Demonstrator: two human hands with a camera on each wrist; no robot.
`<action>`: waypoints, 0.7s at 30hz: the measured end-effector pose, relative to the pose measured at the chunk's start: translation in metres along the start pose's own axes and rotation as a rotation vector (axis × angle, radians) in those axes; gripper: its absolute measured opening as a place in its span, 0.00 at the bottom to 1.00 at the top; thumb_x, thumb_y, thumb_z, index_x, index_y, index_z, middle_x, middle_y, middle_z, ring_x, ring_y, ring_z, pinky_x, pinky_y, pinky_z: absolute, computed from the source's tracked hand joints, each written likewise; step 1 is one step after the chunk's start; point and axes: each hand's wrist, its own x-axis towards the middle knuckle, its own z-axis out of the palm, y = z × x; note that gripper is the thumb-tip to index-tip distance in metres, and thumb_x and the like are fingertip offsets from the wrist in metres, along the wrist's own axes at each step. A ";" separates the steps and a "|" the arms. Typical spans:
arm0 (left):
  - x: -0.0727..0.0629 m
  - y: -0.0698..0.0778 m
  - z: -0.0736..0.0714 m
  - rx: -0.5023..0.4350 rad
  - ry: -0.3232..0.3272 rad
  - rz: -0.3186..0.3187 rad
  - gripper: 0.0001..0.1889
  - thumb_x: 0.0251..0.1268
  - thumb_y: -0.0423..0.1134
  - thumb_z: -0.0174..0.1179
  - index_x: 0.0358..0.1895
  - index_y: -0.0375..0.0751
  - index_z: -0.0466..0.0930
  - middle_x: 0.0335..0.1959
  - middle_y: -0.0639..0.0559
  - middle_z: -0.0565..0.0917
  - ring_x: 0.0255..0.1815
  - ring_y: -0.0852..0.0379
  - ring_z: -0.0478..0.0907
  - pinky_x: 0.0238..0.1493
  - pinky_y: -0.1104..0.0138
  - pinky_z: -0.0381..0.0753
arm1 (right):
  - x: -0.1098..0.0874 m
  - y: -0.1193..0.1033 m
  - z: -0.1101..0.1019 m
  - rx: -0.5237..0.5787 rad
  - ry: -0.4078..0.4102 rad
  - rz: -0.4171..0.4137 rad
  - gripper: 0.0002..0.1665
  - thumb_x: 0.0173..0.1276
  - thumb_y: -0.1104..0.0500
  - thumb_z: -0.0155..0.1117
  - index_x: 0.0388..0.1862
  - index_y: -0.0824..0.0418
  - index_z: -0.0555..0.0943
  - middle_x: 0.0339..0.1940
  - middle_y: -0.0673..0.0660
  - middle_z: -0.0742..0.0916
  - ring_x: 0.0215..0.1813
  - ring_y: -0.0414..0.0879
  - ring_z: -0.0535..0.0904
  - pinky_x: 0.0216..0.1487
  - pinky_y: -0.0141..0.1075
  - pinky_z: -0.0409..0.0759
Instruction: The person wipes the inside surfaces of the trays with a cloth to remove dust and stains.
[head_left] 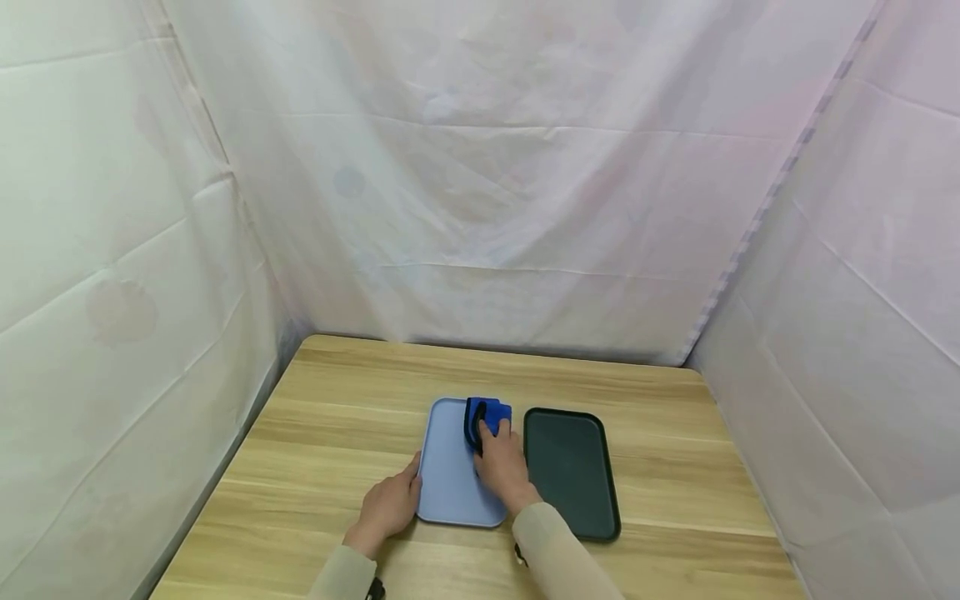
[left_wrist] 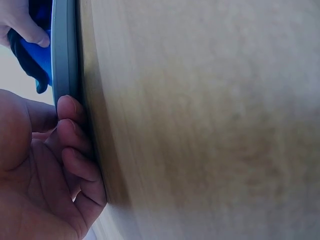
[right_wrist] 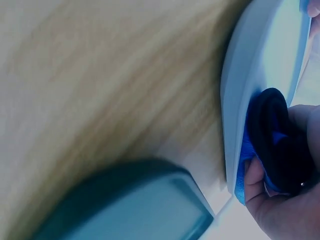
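Note:
A light blue tray (head_left: 450, 483) lies flat on the wooden table. At its left edge is my left hand (head_left: 390, 504); in the left wrist view the thumb comes over the rim and curled fingertips (left_wrist: 75, 135) press the outer wall. My right hand (head_left: 504, 467) grips a folded blue cloth with black edging (right_wrist: 270, 145) against the tray's far right part. Part of the cloth overhangs the tray's right rim. The palm and fingers hide some of the cloth.
A dark green tray (head_left: 573, 467) lies just right of the blue one, close to my right wrist. The wooden table (head_left: 322, 433) extends around both trays. White fabric walls (head_left: 487, 208) enclose its back and sides.

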 end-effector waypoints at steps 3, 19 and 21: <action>0.000 0.000 -0.001 0.005 -0.001 0.002 0.26 0.83 0.44 0.48 0.78 0.43 0.67 0.41 0.39 0.90 0.20 0.54 0.67 0.23 0.61 0.65 | 0.000 0.000 0.005 0.025 0.012 0.000 0.36 0.73 0.53 0.69 0.77 0.56 0.72 0.68 0.71 0.72 0.56 0.63 0.79 0.47 0.51 0.85; -0.002 0.003 -0.006 0.006 -0.003 0.014 0.26 0.83 0.44 0.48 0.78 0.44 0.67 0.46 0.36 0.90 0.22 0.54 0.71 0.26 0.60 0.70 | 0.002 -0.007 0.017 0.169 0.020 -0.025 0.37 0.74 0.52 0.67 0.79 0.55 0.70 0.71 0.72 0.69 0.62 0.66 0.76 0.57 0.55 0.82; -0.001 0.003 -0.006 0.005 -0.003 0.018 0.26 0.83 0.44 0.48 0.78 0.44 0.67 0.44 0.37 0.90 0.23 0.54 0.71 0.26 0.59 0.70 | 0.003 -0.007 0.019 0.173 0.015 -0.034 0.37 0.75 0.51 0.67 0.79 0.54 0.69 0.71 0.71 0.69 0.62 0.65 0.76 0.57 0.55 0.82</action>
